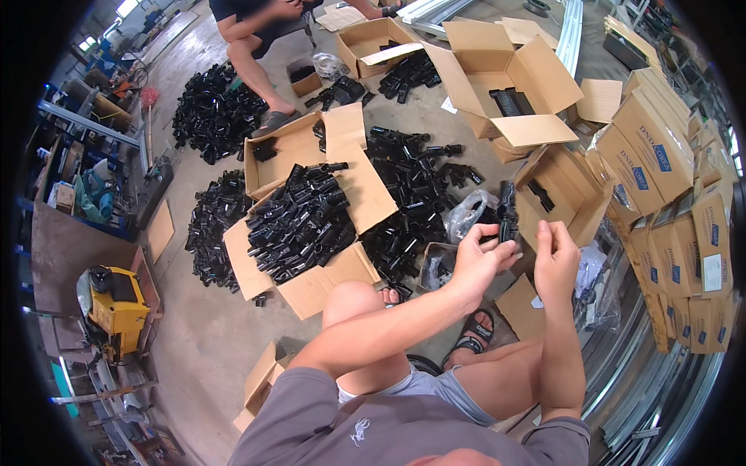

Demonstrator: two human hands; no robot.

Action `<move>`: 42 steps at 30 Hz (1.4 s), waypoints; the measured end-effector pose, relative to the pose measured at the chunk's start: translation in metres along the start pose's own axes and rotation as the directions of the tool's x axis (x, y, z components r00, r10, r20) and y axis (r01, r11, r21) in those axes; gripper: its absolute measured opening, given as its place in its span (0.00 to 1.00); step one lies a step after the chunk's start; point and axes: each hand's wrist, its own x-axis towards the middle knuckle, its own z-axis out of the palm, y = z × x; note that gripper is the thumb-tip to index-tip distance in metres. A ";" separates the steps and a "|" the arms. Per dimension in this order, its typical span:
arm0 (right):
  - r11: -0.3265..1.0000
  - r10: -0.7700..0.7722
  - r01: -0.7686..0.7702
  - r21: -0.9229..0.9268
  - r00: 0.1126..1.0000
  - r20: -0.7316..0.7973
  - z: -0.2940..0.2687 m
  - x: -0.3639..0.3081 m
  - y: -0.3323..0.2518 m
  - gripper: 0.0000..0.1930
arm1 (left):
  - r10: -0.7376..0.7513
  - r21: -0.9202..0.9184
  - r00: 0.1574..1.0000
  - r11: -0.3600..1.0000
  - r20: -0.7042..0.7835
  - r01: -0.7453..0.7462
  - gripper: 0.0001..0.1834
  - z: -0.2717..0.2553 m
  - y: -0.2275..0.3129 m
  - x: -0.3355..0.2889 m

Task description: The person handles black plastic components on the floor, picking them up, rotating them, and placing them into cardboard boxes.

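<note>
In my left hand [480, 266] is a long black plastic part [507, 210], held upright between thumb and fingers. My right hand [556, 260] is raised just to the right of it, apart from the part, with thumb and fingertips pinched together. Whatever may be in that pinch is too small to make out. Beyond both hands, an open carton [579, 182] holds a black piece [540, 196]. A clear plastic bag [465, 220] lies left of the held part. Below that bag stands a small open box [427, 273] with clear plastic in it.
Loose black parts form large piles [412, 179] on the floor. An open carton [318, 293] before my knee is heaped with them. Another person [252, 58] sits at the far left. Stacked sealed cartons [645, 147] and metal profiles [660, 412] lie at right; a yellow machine [120, 311] stands left.
</note>
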 end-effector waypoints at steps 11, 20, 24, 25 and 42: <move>0.991 0.092 -0.113 0.074 0.967 0.237 0.009 0.001 0.014 0.12 | 0.171 -0.144 0.944 0.965 -0.283 -0.218 0.16 -0.016 0.020 0.021; 0.991 0.063 -0.103 0.080 0.914 0.401 0.005 -0.004 0.009 0.10 | 0.170 -0.234 0.918 0.936 -0.359 -0.264 0.14 -0.041 0.053 0.034; 0.992 0.031 -0.088 0.092 0.866 0.499 0.000 -0.006 0.006 0.10 | 0.297 -0.120 0.913 0.933 -0.281 -0.340 0.20 -0.083 0.114 0.032; 0.993 0.023 -0.079 0.093 0.868 0.497 -0.003 -0.006 0.007 0.10 | 0.329 -0.069 0.912 0.933 -0.244 -0.354 0.22 -0.095 0.137 0.025; 0.999 0.008 -0.038 0.036 0.787 0.617 0.020 -0.002 0.018 0.13 | 0.405 0.669 0.751 0.741 -0.521 0.064 0.19 -0.454 0.233 0.056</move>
